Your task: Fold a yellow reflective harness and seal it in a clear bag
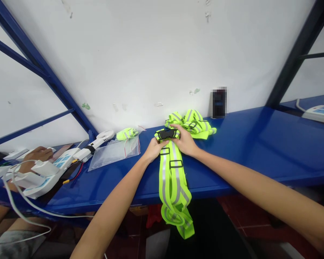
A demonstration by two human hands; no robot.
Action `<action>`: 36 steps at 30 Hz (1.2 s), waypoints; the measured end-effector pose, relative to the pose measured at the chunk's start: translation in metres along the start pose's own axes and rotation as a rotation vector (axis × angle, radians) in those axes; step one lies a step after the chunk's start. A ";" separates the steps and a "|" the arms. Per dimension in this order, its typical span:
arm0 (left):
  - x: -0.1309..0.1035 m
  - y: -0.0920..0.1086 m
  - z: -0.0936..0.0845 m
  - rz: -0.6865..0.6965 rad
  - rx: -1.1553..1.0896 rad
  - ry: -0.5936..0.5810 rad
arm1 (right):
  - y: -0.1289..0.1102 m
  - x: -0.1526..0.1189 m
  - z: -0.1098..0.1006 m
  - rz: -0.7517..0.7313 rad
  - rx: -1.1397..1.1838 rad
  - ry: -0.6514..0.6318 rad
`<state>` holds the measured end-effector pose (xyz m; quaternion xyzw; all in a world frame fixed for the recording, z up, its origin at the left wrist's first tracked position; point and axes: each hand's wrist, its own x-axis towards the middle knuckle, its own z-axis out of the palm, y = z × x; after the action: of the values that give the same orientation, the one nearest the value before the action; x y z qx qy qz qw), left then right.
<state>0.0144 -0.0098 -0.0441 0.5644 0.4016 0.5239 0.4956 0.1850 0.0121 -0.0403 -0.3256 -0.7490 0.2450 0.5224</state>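
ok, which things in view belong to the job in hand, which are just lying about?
In the job:
- neon strap and black buckle, in both hands
- likely: strap pile behind, clear bags

Apparently just lying about:
- white fan
- power strip
- blurred dark object by the wall

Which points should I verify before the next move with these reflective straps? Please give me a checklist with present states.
1. Both hands on the reflective straps: ok, left hand and right hand hold them around the black buckle.
2. Buckle fully latched: cannot tell.
3. Straps entirely on the blue table: not ok, the lower loops hang past its front edge.
4. Right hand clear of the strap bundle behind: cannot tell.
5. Co-worker's hand away from the straps: ok, far left.
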 end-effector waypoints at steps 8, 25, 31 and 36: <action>0.003 -0.004 -0.005 -0.046 -0.026 0.105 | -0.005 -0.001 0.000 -0.029 0.005 -0.011; 0.001 -0.002 -0.004 -0.049 -0.066 0.019 | -0.009 0.000 0.000 0.075 -0.054 0.086; 0.001 -0.001 -0.002 -0.102 -0.090 0.072 | -0.014 -0.002 -0.003 -0.036 -0.121 0.056; -0.001 0.001 0.000 -0.131 -0.103 0.106 | -0.014 -0.002 -0.003 -0.040 -0.144 0.047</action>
<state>0.0142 -0.0106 -0.0434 0.4823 0.4358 0.5394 0.5353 0.1850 0.0013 -0.0306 -0.3531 -0.7585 0.1724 0.5199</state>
